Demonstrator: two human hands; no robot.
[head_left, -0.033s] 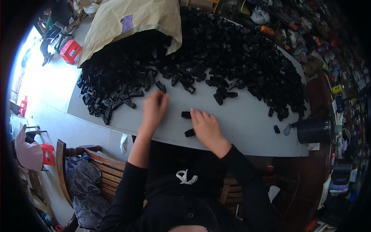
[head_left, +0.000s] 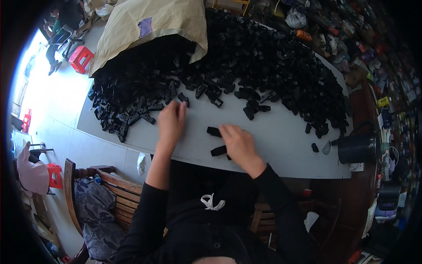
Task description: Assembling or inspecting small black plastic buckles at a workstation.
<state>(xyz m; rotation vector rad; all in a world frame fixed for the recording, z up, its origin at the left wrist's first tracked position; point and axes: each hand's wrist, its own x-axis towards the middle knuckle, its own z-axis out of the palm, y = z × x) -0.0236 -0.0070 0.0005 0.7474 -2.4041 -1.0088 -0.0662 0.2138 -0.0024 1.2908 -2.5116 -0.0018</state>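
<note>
My right hand is over the near middle of the grey table, fingers bent down with the tips on a small black plastic piece. A second black plastic piece sticks out beside the palm, and a dark bit shows under the hand's edge. My left hand is raised a little to the left, lightly curled, its thumb apart from the fingers. Nothing shows between them. Just beyond its fingertips lies a loose black piece, at the front edge of a large pile of similar pieces.
A big tan paper sack opens onto the pile at the far left. At the table's right end are a black cylindrical container and a stray black piece. A wooden bench stands near left; red stools are on the floor.
My left hand has shifted slightly left. The right hand has moved a little right and its fingers have bent more; the two black pieces beside it have turned slightly and show more of their length.
</note>
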